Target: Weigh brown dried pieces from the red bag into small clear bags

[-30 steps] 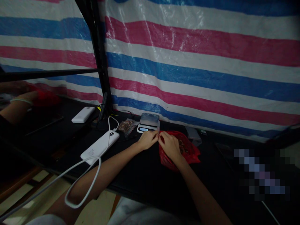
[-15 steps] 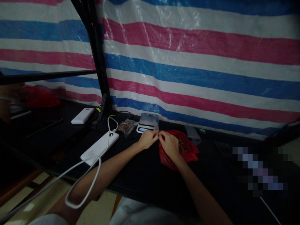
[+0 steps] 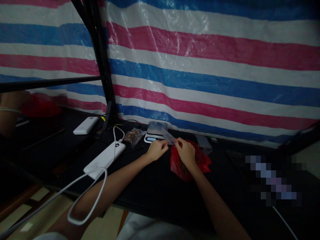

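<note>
A small clear plastic bag [image 3: 169, 136] stretches between my two hands in front of the scale. My right hand [image 3: 186, 152] pinches its right end, above a red plastic bag [image 3: 203, 162]. Loose brown dried bits lie inside that red bag, partly covered by my hand and wrist. My left hand [image 3: 157, 150] is closed, its fingertips at the clear bag's near left edge; the exact grip is hard to see. Just behind stands a white kitchen scale [image 3: 148, 138] with a lit display, and a clear packet of brown dried bits [image 3: 133, 136] lies to its left.
A white power bank [image 3: 103, 160] with a looping white cable [image 3: 103, 190] lies left, its cable crossing above my left forearm. Another white power bank [image 3: 86, 125] sits farther back. More clear bags [image 3: 203, 143] lie behind the red bag. A black post [image 3: 102, 66] and striped sheet [image 3: 200, 76] border the table.
My hands have moved apart, the right one going rightward. The clear bag now shows spread between them. The view has shifted slightly.
</note>
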A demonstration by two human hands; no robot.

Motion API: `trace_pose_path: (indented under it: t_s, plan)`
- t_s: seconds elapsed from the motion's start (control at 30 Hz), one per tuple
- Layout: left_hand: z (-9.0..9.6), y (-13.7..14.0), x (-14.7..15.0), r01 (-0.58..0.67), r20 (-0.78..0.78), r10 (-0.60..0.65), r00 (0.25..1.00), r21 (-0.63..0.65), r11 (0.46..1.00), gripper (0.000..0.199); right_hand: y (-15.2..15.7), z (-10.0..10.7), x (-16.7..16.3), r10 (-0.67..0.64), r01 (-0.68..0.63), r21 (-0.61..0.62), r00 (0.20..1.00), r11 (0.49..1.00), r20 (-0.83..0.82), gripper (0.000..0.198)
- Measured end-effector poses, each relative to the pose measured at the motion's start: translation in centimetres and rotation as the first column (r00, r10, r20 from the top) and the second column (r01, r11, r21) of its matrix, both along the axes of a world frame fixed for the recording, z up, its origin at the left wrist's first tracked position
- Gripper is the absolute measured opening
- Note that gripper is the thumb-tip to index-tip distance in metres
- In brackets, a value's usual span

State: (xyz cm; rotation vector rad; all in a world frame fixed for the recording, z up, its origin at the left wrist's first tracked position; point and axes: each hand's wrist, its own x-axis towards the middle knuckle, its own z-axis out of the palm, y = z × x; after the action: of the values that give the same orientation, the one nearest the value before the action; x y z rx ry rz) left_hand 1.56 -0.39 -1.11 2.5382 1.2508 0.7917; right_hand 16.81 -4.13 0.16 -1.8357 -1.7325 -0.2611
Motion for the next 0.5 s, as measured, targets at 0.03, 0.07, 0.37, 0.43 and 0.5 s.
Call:
trace_pose_path:
  t_s: [0.03,0.07,0.37,0.43,0.5]
  plan:
    - [0.1,-0.1,0.0,-0.012,-0.003,0.012,1.0,0.0,1.0,0.023,0.0,0.0,0.1,0.03,-0.031,0.015,0.999,0.999,0.027,0.022]
    - [0.1,-0.1,0.0,-0.034,-0.004,0.034,0.999,0.003,0.999,0.025,-0.1,0.1,0.0,0.07,-0.072,0.03,0.996,0.997,0.063,0.022]
    - [0.2,0.1,-0.7,-0.113,0.052,0.108,0.993,0.121,0.986,0.02,-1.0,0.6,-1.4,0.238,-0.248,-0.009,0.919,0.969,0.314,0.019]
    - [0.0,-0.2,-0.6,0.018,0.035,-0.024,0.999,0.148,0.989,0.02,-1.1,0.6,-1.2,0.225,-0.226,-0.026,0.938,0.974,0.262,0.017]
    - [0.0,-0.5,-0.5,0.08,0.035,-0.089,0.995,0.208,0.975,0.021,-1.0,0.6,-1.0,0.223,-0.221,-0.033,0.957,0.975,0.184,0.016]
